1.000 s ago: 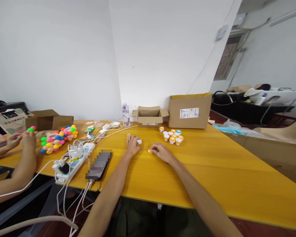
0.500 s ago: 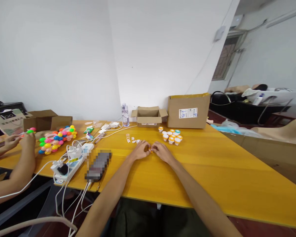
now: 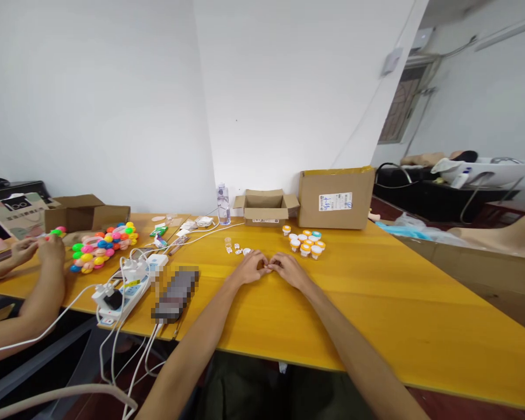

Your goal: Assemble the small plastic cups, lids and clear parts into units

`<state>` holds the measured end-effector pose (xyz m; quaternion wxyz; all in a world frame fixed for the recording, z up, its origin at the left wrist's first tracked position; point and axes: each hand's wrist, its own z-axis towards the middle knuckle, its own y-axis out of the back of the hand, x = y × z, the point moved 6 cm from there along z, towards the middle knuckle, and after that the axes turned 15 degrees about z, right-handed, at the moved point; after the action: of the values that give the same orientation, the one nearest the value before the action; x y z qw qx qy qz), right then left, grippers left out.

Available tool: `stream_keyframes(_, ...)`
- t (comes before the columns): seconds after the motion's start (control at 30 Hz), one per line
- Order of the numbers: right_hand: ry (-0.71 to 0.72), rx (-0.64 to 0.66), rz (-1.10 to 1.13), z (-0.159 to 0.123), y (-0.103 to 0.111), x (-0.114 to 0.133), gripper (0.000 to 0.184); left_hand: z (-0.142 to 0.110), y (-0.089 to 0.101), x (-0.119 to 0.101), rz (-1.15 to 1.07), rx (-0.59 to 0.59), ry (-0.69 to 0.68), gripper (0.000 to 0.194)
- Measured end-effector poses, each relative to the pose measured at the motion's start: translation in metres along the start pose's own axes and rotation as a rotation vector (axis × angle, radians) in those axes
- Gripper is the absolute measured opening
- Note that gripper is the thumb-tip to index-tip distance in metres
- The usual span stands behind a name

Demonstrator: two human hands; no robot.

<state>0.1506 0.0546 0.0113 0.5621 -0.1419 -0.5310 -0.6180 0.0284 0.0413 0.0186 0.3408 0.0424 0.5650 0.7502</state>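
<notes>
My left hand and my right hand meet fingertip to fingertip low over the table. Both are closed in a pinch; whatever small thing lies between the fingers is hidden by them. Just beyond my left hand is a small white round piece. Beside it lie several small white printed pieces and a small clear cup. Behind my right hand stands a cluster of small tubs with white bodies and orange or teal rims.
An open carton, a taped cardboard box and a plastic bottle stand along the wall. Leftward are a phone, a power strip with cables, colourful beads and another person's hands.
My hands stay together with little shift. A bit of orange that showed between my fingertips earlier is now hardly visible. The view has shifted slightly.
</notes>
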Motion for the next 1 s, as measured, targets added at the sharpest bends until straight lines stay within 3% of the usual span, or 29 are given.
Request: stream_keyframes(1.0, -0.002, 0.028, -0.055, -0.0006, 0.0004, -0.0019, 0.017, 0.0027, -0.0003, 0.0012, 0.017, 0.024, 0.006, 0.006)
